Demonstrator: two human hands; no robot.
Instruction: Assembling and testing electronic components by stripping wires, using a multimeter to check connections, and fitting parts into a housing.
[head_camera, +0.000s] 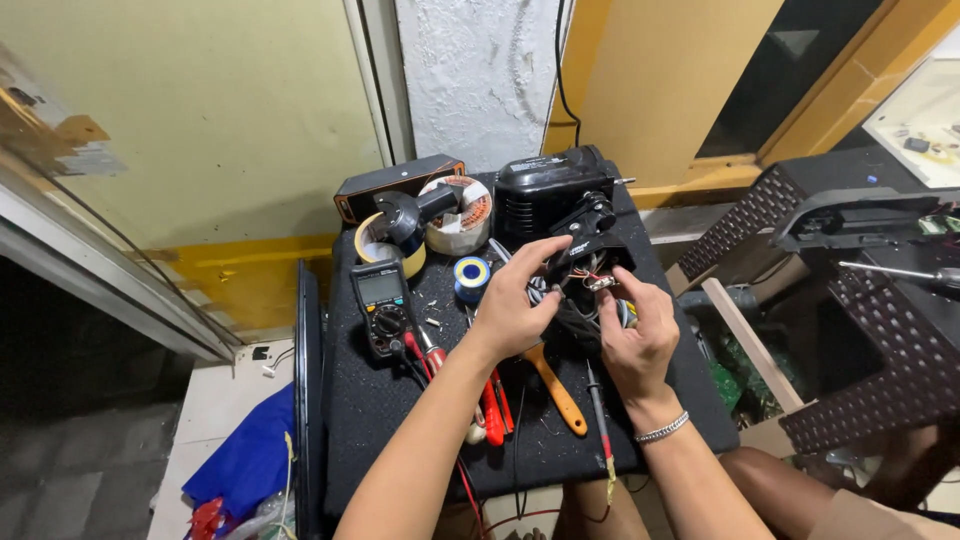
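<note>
My left hand (517, 300) grips a small black device (588, 256) with its casing open and red and white wires showing. My right hand (637, 335) pinches those wires and a small part (601, 284) just below the casing. Both hands hover over the middle of a black work table (380, 430). Under them lie an orange-handled screwdriver (558, 394) and a dark probe with a red tip (599, 415). A metal bracelet sits on my right wrist.
A multimeter (384, 308) with red leads lies left of my hands, with red-handled pliers (493, 410) near the front. Tape rolls (472, 277), a black soldering station (545, 192) and a black box (390, 184) stand at the back. A dark wicker table (880, 330) stands to the right.
</note>
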